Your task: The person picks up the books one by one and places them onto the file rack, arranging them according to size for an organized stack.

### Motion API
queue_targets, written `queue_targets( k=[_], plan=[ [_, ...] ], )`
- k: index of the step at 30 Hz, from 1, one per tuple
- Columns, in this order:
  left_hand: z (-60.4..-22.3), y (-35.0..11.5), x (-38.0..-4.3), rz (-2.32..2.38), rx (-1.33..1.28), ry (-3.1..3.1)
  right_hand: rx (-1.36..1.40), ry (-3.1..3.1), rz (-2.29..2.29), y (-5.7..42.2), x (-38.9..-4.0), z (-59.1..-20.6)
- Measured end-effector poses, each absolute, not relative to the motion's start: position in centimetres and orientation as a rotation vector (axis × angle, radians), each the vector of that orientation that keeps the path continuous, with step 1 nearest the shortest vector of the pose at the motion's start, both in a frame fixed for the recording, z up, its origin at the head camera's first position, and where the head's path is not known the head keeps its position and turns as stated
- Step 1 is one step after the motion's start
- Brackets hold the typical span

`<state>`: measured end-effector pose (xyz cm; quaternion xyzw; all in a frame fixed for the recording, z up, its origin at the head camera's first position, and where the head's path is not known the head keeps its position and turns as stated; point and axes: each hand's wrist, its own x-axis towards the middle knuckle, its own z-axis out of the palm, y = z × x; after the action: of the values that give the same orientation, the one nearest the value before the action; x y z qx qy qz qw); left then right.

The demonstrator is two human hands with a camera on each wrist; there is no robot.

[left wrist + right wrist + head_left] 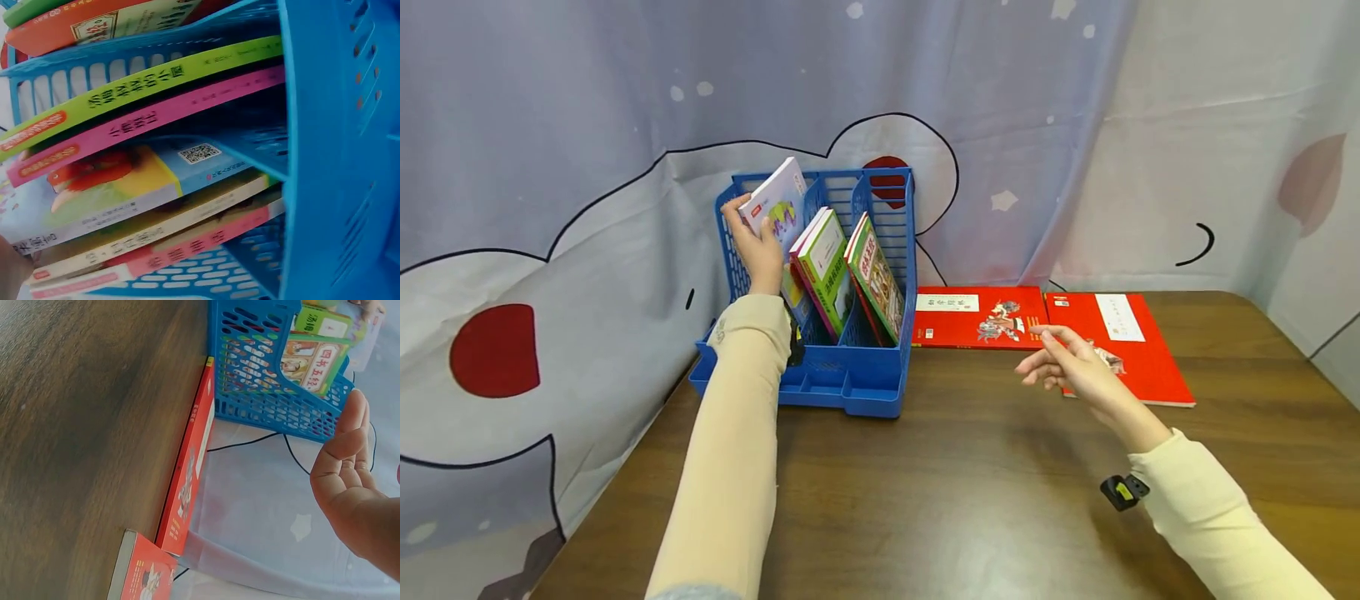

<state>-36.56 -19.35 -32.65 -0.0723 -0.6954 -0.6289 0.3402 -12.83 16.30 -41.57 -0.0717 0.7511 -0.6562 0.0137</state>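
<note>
At the far left compartment of a blue plastic file rack (872,392), my left hand (756,250) pinches a white-covered book (782,196), thumb on its front cover. The left wrist view shows that book's spine (94,231) beside a cream spine (156,232) and a pink spine (200,244) in the same compartment; only a bit of the hand shows there. Held above the table, my right hand (1071,367) has loosely bent fingers and nothing in them. It is nearest to the red books, one lying flat on the right (1150,350) and another (1015,317) against the rack.
A green book (831,258) and a pink-spined one lean in the middle compartment. In the right compartment stands a green-edged book (880,279) with others behind it. A patterned curtain (1000,125) hangs behind the brown wooden table (925,500).
</note>
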Motion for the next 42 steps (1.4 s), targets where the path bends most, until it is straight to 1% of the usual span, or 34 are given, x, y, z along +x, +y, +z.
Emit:
queue_targets(
  k=[6, 12, 17, 24, 34, 42],
  plan=[
    [-33.0, -19.4, -36.3, -1.610, -0.054, -1.795, -0.247, 2.313, -1.988, 15.8, -13.0, -41.5],
    [-32.0, -19.4, -35.9, -1.478, -0.040, -1.871, -0.229, 2.316, -1.961, 15.5, -12.9, -41.4],
    [-32.3, -19.6, -35.8, -1.438, -0.024, -1.875, -0.203, 2.325, -1.921, 15.5, -12.8, -41.5],
    [-31.7, -19.0, -35.5, -1.366, -0.010, -1.976, -0.171, 2.339, -1.909, 15.7, -12.8, -41.4],
    [-34.4, -18.6, -36.0, -1.355, 0.019, -1.936, -0.211, 2.322, -1.947, 15.8, -12.7, -41.5],
    [-35.1, -19.0, -36.4, -1.404, -0.045, -1.921, -0.211, 2.312, -1.965, 15.5, -12.9, -41.5]
  ],
)
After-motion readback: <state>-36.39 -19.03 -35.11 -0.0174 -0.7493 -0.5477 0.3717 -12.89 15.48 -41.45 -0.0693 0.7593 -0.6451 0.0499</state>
